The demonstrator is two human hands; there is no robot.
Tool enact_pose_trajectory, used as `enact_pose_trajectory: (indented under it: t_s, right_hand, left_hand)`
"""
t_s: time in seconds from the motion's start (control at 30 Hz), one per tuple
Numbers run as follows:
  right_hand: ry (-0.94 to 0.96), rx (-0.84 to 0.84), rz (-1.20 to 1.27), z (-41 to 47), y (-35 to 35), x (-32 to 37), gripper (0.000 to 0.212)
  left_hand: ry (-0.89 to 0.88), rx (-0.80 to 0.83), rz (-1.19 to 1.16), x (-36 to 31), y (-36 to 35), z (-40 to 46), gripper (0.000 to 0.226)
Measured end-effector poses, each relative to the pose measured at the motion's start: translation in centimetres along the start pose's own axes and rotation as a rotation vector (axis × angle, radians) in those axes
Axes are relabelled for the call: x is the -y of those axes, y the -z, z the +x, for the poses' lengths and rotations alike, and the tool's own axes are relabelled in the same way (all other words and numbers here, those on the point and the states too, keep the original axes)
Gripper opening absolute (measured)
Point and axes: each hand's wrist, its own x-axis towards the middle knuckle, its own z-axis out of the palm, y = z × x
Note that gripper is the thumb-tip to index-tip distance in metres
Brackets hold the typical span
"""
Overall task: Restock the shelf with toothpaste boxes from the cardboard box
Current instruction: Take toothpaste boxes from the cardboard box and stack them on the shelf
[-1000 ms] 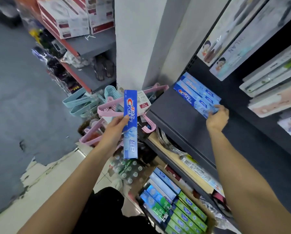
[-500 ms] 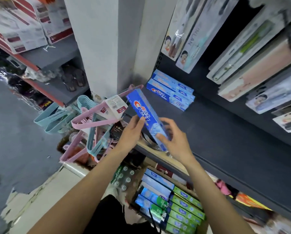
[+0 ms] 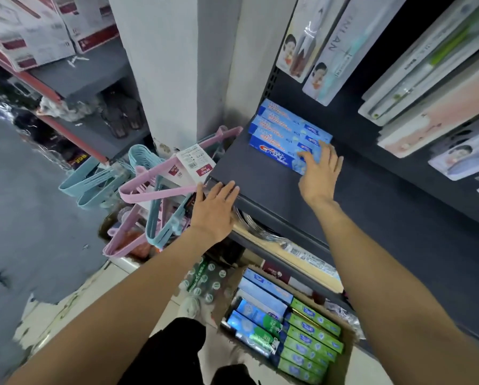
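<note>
Several blue toothpaste boxes (image 3: 282, 134) lie in a row at the back left of the dark grey shelf (image 3: 260, 179). My right hand (image 3: 320, 173) rests on the right end of the front blue box (image 3: 277, 152), fingers spread over it. My left hand (image 3: 214, 208) is held flat and empty at the shelf's front left edge. Below on the floor stands the cardboard box (image 3: 343, 354), holding rows of blue and green toothpaste boxes (image 3: 307, 334).
Pink and blue plastic hangers (image 3: 155, 190) hang left of the shelf, close to my left hand. Toothbrush packs (image 3: 416, 73) hang on the back wall above the shelf. A white pillar (image 3: 174, 65) stands behind. Lower shelves carry other goods.
The blue box that both hands held has been laid on the shelf in front of the other boxes. My left hand has let go and drawn back to the shelf edge.
</note>
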Motion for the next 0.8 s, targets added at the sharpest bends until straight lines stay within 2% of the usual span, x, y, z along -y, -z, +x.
enact_pose_trajectory:
  t_s: [0.1,0.17,0.23,0.3,0.37,0.43,0.5,0.7,0.8]
  right_hand:
    - [0.017,-0.080,0.285,-4.8,0.7,0.7,0.044]
    - [0.080,-0.114,0.426,-10.1,1.3,0.1,0.034]
    - [0.097,-0.030,0.462,-15.9,1.5,-1.9,0.024]
    - [0.066,0.112,0.439,-21.2,1.4,-4.8,0.017]
    - [0.039,0.247,0.384,-25.7,0.9,-8.1,0.016]
    - [0.021,0.348,0.346,-29.2,0.1,-11.4,0.018]
    - [-0.028,0.416,0.333,-31.7,-1.3,-14.5,0.019]
    - [-0.058,0.555,0.307,-35.2,-9.8,-19.6,0.027]
    - [0.010,0.585,0.288,-34.2,-15.4,-19.5,0.035]
  left_hand:
    - [0.007,-0.070,-0.059,-0.3,0.0,0.0,0.062]
    - [-0.024,-0.249,-0.177,-0.9,-0.3,-1.0,0.050]
    - [-0.096,-0.479,-0.318,-1.7,-1.3,-2.8,0.038]
    - [-0.175,-0.540,-0.458,-2.8,-2.8,-5.5,0.031]
    - [-0.210,-0.409,-0.624,-3.9,-5.1,-8.3,0.030]
    - [-0.140,-0.204,-0.809,-5.2,-8.3,-10.9,0.030]
    - [-0.068,-0.046,-0.861,-6.8,-12.0,-12.9,0.025]
    - [0.161,0.128,-0.573,-11.4,-22.3,-15.2,0.031]
    - [0.129,0.156,-0.443,-13.1,-26.6,-13.5,0.039]
